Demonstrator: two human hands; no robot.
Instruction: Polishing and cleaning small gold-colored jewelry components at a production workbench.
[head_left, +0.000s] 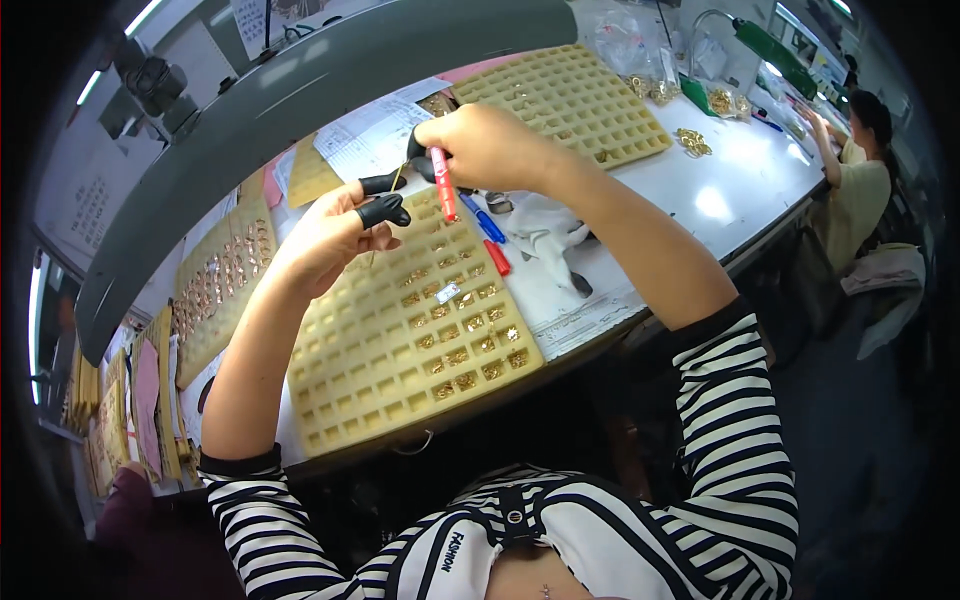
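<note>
Both hands are raised over the far part of a yellow tray point(350, 385) of small square pockets, several of them filled with gold jewelry pieces. Black finger cots cover some fingertips on each hand. My left hand point(335, 235) is closed, its thumb and forefinger pinching a thin gold chain point(399, 174). The strand runs up toward my right hand point(490, 145), which is closed too, its fingertips at the chain's upper end. A red pen point(443, 185) is tucked in my right hand and points down. A small white tag point(447, 293) lies on the tray.
Right of the tray lie a blue pen point(485, 222), a red cap point(497, 257) and a white cloth point(545, 235). Another pocketed tray point(570, 100) stands behind. Papers point(370, 135) lie at the back, a jewelry-covered board point(225, 270) at left. One person point(860, 185) sits far right.
</note>
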